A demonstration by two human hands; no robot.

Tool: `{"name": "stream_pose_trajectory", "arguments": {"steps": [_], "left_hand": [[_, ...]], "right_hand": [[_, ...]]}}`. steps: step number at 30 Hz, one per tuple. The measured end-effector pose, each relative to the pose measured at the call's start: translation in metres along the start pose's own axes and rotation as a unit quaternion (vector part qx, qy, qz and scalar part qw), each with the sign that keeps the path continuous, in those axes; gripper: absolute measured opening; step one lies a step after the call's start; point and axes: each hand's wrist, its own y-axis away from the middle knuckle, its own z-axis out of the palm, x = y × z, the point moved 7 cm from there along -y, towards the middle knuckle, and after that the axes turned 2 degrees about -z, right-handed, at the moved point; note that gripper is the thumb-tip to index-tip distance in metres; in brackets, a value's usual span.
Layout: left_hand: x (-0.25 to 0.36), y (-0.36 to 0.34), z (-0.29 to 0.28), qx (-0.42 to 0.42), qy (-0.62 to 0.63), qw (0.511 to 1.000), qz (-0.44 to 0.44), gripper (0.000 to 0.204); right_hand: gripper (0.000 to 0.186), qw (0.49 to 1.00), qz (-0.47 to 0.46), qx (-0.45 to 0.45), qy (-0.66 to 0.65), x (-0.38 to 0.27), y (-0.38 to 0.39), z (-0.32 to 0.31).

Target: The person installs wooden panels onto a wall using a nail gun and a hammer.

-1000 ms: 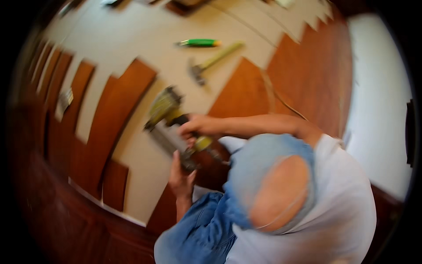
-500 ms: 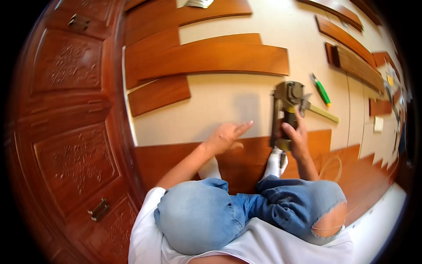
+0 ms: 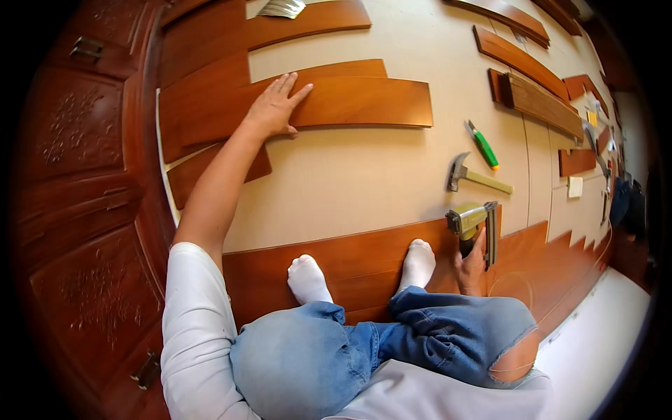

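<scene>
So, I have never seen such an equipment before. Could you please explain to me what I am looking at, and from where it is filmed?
There is no machine arm here, only a person's two bare hands. A wide fisheye camera worn on the head looks down, which is why straight edges look bent. The left hand is spread over a brown wooden plank. The right hand holds a yellow-green power tool, which looks like a nail gun. On the pale floor lie a hammer and a green-handled knife. The white-socked feet rest on brown boards.

Nail gun handle [image 3: 466, 246] partly hidden by right grip [image 3: 472, 266]; silvery piece [image 3: 282, 8] cut by top edge
</scene>
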Motion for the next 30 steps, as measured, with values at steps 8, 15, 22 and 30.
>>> {"name": "stream_pose_trajectory", "arguments": {"steps": [8,15,22,30], "left_hand": [[0.008,0.002,-0.006,0.014,0.037,0.999,0.027,0.121],[0.059,0.119,-0.02,0.018,0.156,0.987,0.023,0.118],[0.084,0.192,0.019,-0.038,0.2,0.979,-0.028,0.117],[0.079,0.213,0.057,-0.012,0.198,0.98,-0.023,0.109]], "right_hand": [[0.095,0.998,0.067,-0.003,-0.011,0.061,0.06,0.024],[0.093,0.988,0.147,-0.052,0.002,0.063,0.062,0.025],[0.092,0.996,0.083,-0.014,-0.031,0.073,0.055,0.025],[0.098,0.989,0.139,-0.036,-0.044,0.092,0.053,0.034]]}}
